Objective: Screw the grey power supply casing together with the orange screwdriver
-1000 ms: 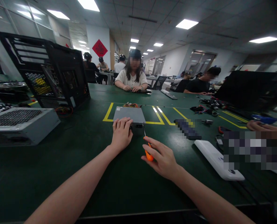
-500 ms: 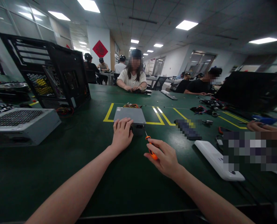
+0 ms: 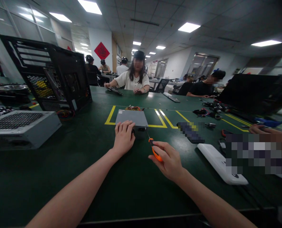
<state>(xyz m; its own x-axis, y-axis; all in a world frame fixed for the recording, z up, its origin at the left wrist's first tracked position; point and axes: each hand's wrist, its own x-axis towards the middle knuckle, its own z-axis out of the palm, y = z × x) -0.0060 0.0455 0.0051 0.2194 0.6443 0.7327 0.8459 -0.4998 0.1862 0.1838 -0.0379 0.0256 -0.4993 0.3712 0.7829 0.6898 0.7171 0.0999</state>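
A grey computer power supply (image 3: 132, 117) lies on the green table with a bundle of coloured wires (image 3: 133, 108) at its far side. My left hand (image 3: 124, 135) grips its near left edge, fingers over the top and thumb down by the front face. In my right hand (image 3: 167, 158) is an orange and black screwdriver (image 3: 156, 152), held between thumb and fingers. The screwdriver's thin shaft points up and left, its tip at the supply's near right corner. Whether it sits in a screw is too small to tell.
On the left stand a black computer case (image 3: 60, 76) and a second power supply (image 3: 24, 126). A white power strip (image 3: 221, 163) lies to the right, beside a partly blurred dark object (image 3: 191, 133). Cables (image 3: 212, 109) lie farther right. Another person (image 3: 136, 76) sits opposite.
My right fingers have shifted around the screwdriver handle, which has turned slightly. My left hand and the power supply stay put. The person opposite has moved a dark object to the left.
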